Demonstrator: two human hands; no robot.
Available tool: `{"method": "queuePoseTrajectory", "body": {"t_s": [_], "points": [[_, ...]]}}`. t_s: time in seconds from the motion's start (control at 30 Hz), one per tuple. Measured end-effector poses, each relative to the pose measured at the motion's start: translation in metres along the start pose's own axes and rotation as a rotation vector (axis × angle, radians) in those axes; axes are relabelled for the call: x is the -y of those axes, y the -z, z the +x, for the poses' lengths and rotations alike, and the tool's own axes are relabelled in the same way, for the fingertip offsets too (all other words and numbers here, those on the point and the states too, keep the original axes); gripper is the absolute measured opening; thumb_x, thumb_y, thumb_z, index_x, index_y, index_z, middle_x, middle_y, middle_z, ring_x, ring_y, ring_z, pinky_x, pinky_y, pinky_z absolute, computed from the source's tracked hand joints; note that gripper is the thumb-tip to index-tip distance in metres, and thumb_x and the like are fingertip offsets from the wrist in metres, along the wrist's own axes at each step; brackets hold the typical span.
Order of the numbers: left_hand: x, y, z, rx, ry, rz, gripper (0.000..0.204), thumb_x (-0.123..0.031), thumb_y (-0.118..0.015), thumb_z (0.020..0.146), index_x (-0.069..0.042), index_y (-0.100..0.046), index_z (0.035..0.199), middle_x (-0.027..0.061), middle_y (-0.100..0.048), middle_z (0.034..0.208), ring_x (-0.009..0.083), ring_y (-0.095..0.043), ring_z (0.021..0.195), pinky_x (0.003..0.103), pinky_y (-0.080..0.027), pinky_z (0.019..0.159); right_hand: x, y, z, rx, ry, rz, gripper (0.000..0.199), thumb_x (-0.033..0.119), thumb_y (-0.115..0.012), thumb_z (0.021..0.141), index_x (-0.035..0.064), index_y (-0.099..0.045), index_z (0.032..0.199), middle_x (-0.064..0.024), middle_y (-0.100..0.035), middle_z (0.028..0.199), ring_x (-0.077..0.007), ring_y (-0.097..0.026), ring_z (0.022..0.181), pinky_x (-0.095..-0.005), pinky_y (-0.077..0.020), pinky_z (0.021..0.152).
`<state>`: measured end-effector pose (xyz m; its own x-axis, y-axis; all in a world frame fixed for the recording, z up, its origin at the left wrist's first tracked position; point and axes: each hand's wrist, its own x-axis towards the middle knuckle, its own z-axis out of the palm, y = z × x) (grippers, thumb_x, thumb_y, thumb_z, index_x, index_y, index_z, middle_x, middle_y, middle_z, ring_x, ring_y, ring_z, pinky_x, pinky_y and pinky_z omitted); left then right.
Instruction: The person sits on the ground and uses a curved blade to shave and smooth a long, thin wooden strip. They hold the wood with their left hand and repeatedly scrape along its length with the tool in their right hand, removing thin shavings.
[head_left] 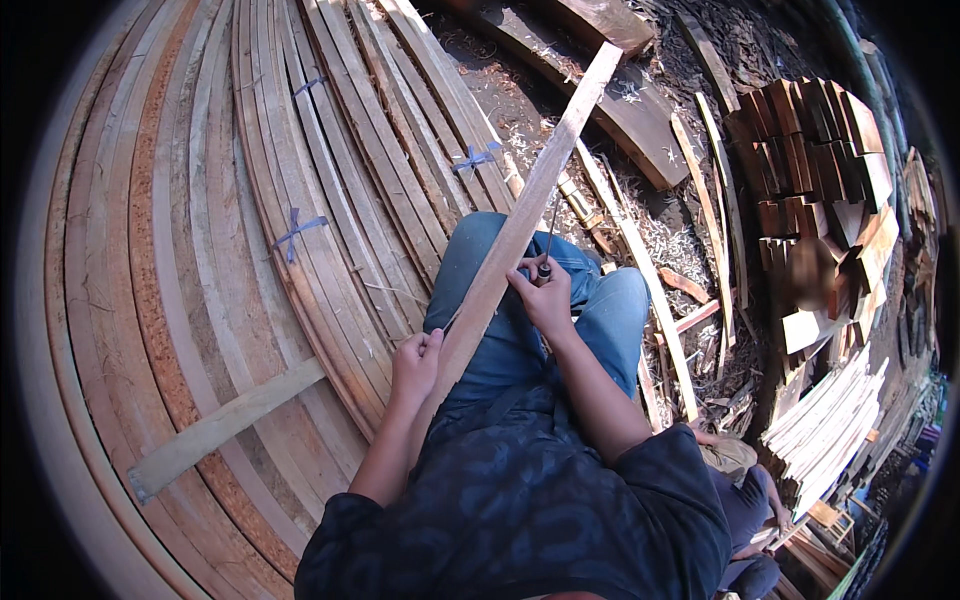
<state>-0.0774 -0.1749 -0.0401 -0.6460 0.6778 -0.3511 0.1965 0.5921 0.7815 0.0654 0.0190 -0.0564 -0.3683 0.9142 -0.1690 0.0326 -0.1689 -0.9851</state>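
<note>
A long, narrow wooden plank (pixel 500 255) lies slantwise over my lap, its far end reaching up beyond my knees. My right hand (pixel 545 300) is closed round the dark handle (pixel 544 270) of a tool with a thin shaft, whose kind I cannot make out. Its thumb and fingers are close to the plank's right edge. On the plank's left side, my left hand (pixel 413 365) is closed in a pinch. A thin strip (pixel 452 322) shows between its fingertips and the plank; what it is stays unclear.
Long boards (pixel 210 250) cover the left side, some tied with blue strips (pixel 298 235). A loose batten (pixel 230 425) crosses them. Thick timber (pixel 640 130) and shavings lie ahead. Stacked wood blocks (pixel 820 170) and pale sticks (pixel 825 425) stand right. Another person (pixel 745 500) sits lower right.
</note>
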Motion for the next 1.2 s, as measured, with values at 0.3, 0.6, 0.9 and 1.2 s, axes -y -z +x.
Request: {"method": "queuePoseTrajectory", "body": {"t_s": [0.3,0.6,0.9,1.2], "points": [[-0.007,0.031,-0.029,0.386,0.272,-0.132,0.036,-0.034,-0.066,0.091,0.002,-0.064,0.093,0.0052,-0.062,0.063,0.0099,-0.059,0.055,0.025,-0.047,0.053,-0.002,0.000,-0.007,-0.034,-0.087,0.043,0.025,0.003,-0.073,0.082,0.0023,-0.050,0.076,-0.0012,-0.058,0.079,-0.0012,-0.047,0.065,-0.0192,-0.0399,0.057],[-0.006,0.015,-0.034,0.352,0.400,-0.232,0.039,-0.037,-0.061,0.095,0.001,-0.065,0.085,0.0037,-0.060,0.059,0.0079,-0.055,0.044,0.022,-0.042,0.040,0.007,0.022,-0.005,0.102,-0.007,-0.350,0.033,0.025,-0.060,0.095,-0.0024,-0.058,0.075,-0.0055,-0.053,0.055,-0.0101,-0.047,0.051,-0.0307,-0.0376,0.049],[-0.002,-0.001,-0.031,0.217,0.259,-0.032,0.054,-0.048,-0.061,0.092,0.002,-0.064,0.071,0.0061,-0.055,0.048,0.0116,-0.057,0.043,0.026,-0.044,0.041,0.022,0.056,-0.030,0.227,0.088,-1.035,0.047,0.045,-0.052,0.095,0.0039,-0.060,0.074,-0.0191,-0.060,0.061,-0.0399,-0.062,0.062,-0.0490,-0.0479,0.056],[-0.003,-0.006,-0.030,0.178,0.256,-0.035,0.055,-0.049,-0.063,0.091,0.003,-0.065,0.073,0.0059,-0.055,0.047,0.0124,-0.056,0.040,0.027,-0.043,0.041,0.018,0.055,-0.017,0.254,0.242,-1.243,0.054,0.056,-0.055,0.090,0.0069,-0.057,0.067,-0.0132,-0.060,0.058,-0.0331,-0.062,0.054,-0.0433,-0.0488,0.048]]}}
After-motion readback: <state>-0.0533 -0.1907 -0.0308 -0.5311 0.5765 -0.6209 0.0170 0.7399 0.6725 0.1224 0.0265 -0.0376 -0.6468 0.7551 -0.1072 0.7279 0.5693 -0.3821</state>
